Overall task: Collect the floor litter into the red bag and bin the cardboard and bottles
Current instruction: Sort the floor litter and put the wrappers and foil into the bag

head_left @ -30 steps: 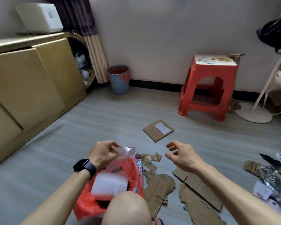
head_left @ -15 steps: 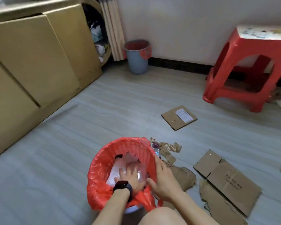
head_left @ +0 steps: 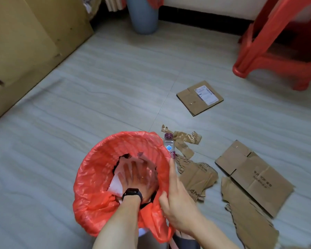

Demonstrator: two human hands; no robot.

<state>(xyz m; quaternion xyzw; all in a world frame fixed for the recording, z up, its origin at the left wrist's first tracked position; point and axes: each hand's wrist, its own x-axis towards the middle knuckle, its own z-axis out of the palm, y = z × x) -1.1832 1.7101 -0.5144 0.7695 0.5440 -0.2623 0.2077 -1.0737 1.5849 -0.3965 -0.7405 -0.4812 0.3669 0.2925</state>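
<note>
**One hand pushes down in the bag, the other holds its rim**

On the far left stands a tan cabinet [head_left: 25, 42]. A grey bin [head_left: 144, 17] stands at the top, by the wall, well apart from the rest.

The red bag [head_left: 97, 177] sits on the floor [head_left: 79, 114] near the bottom middle, with its mouth wide open. The left hand [head_left: 135, 178] is down inside the bag. Its fingers are straight and spread out, and they press flat on the white litter [head_left: 115, 186] in there. A black watch [head_left: 132, 194] is on that wrist.

The right hand [head_left: 178, 198] is at the right side of the bag. Its thumb and fingers pinch the red rim, and one finger lies straight along the rim.

A bottle [head_left: 169, 146] with a purple cap lies on the floor, touching the bag's right side. Just beside it are small torn scraps [head_left: 185, 139] of brown card, and below them a crumpled card [head_left: 196, 177].

Farther up the floor lies a small card [head_left: 199, 97] with a white label on it. To the right lies a big flat card [head_left: 253, 177], and a long torn card [head_left: 250, 223] lies just below it.

A red stool [head_left: 276, 42] stands at the top right.
</note>
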